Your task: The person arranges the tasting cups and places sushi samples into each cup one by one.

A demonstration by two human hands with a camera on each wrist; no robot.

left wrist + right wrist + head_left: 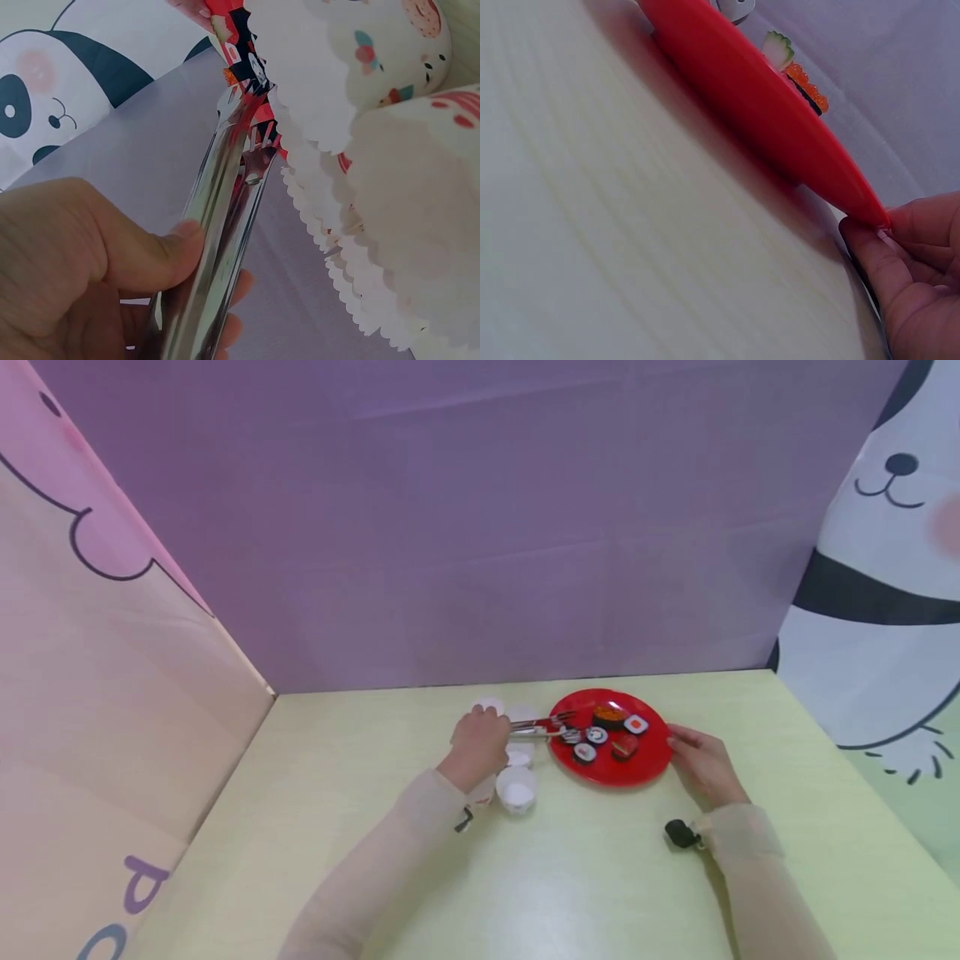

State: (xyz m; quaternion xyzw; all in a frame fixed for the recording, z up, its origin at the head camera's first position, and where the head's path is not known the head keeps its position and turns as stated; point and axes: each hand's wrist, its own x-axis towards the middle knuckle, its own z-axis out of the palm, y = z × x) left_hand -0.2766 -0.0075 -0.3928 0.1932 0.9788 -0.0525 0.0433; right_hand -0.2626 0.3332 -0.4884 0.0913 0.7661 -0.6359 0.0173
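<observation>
Grips fork-tipped utensils [217, 195] in left hand [480, 741], pointing rightward over left edge of red plate [651, 756]; pinches opposite edge with right hand [708, 766].

The left wall [112, 710], beside the left edge of the table [600, 877], bears a purple letter [142, 885], apparently "d". A rounded blue letter [118, 933] nearby is cut off.

Purple wall [487, 527] behind pale table [300, 777]
</observation>
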